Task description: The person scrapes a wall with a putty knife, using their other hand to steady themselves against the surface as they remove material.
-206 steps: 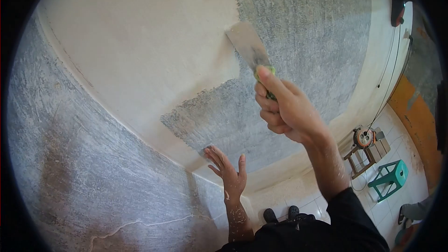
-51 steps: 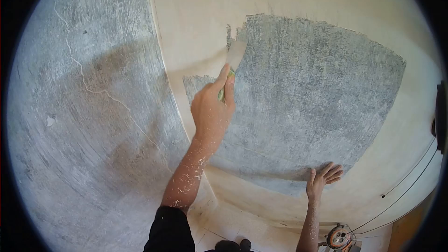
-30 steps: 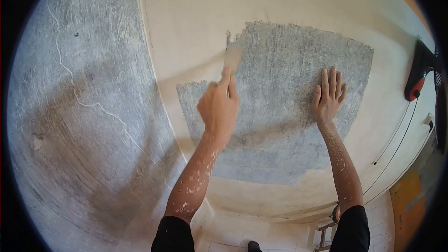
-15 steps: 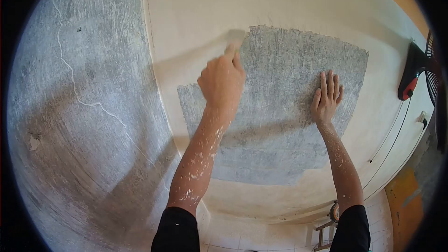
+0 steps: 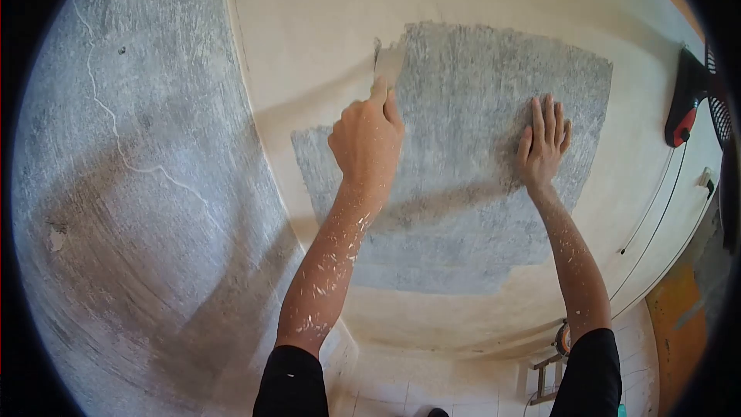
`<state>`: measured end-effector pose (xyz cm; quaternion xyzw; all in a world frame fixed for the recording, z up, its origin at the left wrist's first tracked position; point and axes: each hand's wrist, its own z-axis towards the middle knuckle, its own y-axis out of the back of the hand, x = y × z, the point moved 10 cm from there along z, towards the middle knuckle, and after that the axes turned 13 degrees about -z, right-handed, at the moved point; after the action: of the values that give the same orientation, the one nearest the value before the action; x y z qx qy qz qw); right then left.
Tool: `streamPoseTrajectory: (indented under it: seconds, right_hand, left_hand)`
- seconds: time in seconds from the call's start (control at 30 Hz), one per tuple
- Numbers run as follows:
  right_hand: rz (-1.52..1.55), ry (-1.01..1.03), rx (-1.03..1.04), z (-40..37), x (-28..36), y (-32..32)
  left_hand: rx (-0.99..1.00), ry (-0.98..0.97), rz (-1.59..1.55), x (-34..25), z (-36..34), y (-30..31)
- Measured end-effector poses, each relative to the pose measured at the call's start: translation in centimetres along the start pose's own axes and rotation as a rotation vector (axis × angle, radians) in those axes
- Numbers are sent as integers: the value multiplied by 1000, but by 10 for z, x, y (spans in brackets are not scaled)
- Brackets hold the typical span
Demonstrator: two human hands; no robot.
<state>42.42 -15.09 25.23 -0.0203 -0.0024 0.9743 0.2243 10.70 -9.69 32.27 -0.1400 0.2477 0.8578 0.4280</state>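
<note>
My left hand (image 5: 364,143) is wrapped round the handle of a scraper (image 5: 389,63). Its flat blade points upward against the wall, at the left edge of a bare grey patch (image 5: 463,116) where cream paint (image 5: 324,8) ends. A thin, ragged bit of dark and pale material shows along the blade's left side. My right hand (image 5: 543,147) lies flat on the grey patch, fingers stretched upward, holding nothing. Pale flakes speckle both forearms, mostly the left.
A grey, streaked wall (image 5: 154,108) with a pale crack meets the cream wall at a corner on the left. At right hang a black-and-red fan (image 5: 682,112), its cords and a plug (image 5: 707,181). A wooden stool (image 5: 545,378) stands on the tiled floor (image 5: 463,390).
The scraper, blurred before, now shows sharply, with ragged material along its left side. The view has shifted slightly. My right hand stays flat on the patch.
</note>
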Motion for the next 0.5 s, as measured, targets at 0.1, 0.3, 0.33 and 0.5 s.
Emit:
streamPoseTrajectory:
  seconds: [0.1,0.3,0.33,0.5]
  right_hand:
    - [-8,16,-2,-1,2,3]
    - [-1,9,-3,-6,2,3]
    - [-2,5,-5,-2,0,2]
    - [9,-5,18,-5,0,0]
  left_hand:
    - [25,20,10,5,-6,-3]
    - [50,29,1,3,-8,3]
    - [63,43,-10,4,-9,3]
    - [51,58,-2,4,-7,7]
